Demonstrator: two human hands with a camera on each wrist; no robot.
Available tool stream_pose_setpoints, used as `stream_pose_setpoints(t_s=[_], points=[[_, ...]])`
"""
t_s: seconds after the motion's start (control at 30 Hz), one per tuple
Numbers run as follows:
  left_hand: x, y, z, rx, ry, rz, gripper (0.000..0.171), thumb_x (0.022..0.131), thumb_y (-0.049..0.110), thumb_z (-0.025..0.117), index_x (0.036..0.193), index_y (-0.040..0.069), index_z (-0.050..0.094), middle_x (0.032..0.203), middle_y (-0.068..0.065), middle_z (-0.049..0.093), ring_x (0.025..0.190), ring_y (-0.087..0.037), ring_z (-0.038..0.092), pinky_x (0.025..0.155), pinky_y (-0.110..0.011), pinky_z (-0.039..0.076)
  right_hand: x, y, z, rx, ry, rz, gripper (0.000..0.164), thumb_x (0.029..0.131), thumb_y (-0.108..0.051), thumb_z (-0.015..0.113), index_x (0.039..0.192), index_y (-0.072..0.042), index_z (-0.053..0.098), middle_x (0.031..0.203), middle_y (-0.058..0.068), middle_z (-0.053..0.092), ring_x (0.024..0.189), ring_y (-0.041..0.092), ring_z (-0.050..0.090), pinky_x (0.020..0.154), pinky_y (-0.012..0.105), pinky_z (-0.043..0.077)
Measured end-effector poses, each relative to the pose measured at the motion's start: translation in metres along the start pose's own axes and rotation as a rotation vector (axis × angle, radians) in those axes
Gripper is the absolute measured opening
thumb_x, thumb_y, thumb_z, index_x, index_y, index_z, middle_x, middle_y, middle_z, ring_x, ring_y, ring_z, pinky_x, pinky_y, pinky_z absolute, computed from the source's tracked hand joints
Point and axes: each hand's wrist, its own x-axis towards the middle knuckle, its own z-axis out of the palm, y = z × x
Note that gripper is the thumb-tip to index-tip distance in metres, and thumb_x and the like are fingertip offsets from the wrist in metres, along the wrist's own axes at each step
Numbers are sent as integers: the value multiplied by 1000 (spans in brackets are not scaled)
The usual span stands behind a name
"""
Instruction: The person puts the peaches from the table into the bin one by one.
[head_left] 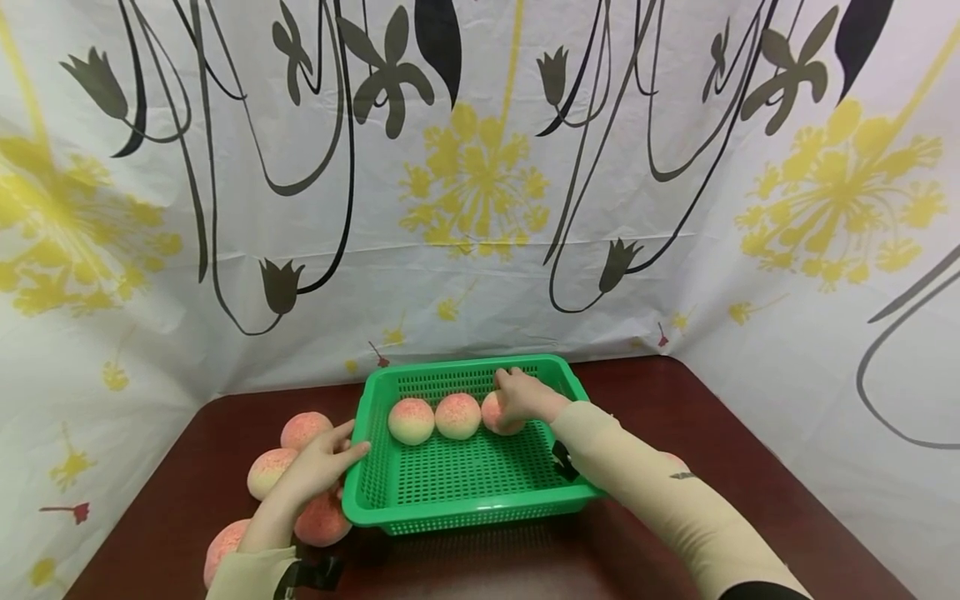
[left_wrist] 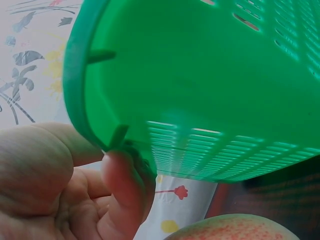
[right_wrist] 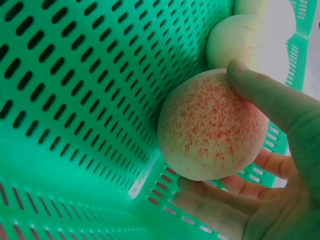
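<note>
A green plastic basket (head_left: 465,510) with slotted walls and floor is in the middle of the head view. My left hand (head_left: 318,461) grips its left rim, and in the left wrist view the thumb and fingers pinch the rim (left_wrist: 75,75). Inside, three pink-and-cream peaches stand in a row along the far wall: a left peach (head_left: 411,422), a middle peach (head_left: 457,416) and a right peach (head_left: 492,412). My right hand (head_left: 528,397) holds the right one, thumb on one side and fingers on the other; the right wrist view shows this peach (right_wrist: 212,125) close up.
Several peaches lie on the dark red table (head_left: 750,467) left of the basket, among them a far one (head_left: 305,429) and a near one (head_left: 223,550). Part of another peach (head_left: 675,460) shows behind my right sleeve. A patterned white curtain (head_left: 480,317) encloses the table's back and sides.
</note>
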Motion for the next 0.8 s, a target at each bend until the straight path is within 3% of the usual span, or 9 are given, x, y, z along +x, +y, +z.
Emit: stream_pose_setpoints(t_s=[0.17,0.5,0.8], points=[[0,0,0,9,3,-10,60,105,15,45,153,-5,15,71,-12,60,44,-14,46,44,-30,43,-4,-2,-2,-18,-6,19,59,78,-36,82,120,-11,49,108,11,45,84,24,50,67,40,45],[0,0,2,-14,-12,-2,61,105,17,45,153,-4,14,72,-14,60,44,-14,45,44,-30,43,-7,8,-4,-31,-20,37,74,76,-44,82,135,-14,48,123,11,47,95,23,52,74,41,49],[0,-1,2,19,0,4,61,105,16,46,152,-7,14,75,-13,61,43,-14,47,43,-31,45,-18,24,-23,31,32,-43,61,84,-40,76,130,-6,55,124,14,54,100,24,57,79,41,49]])
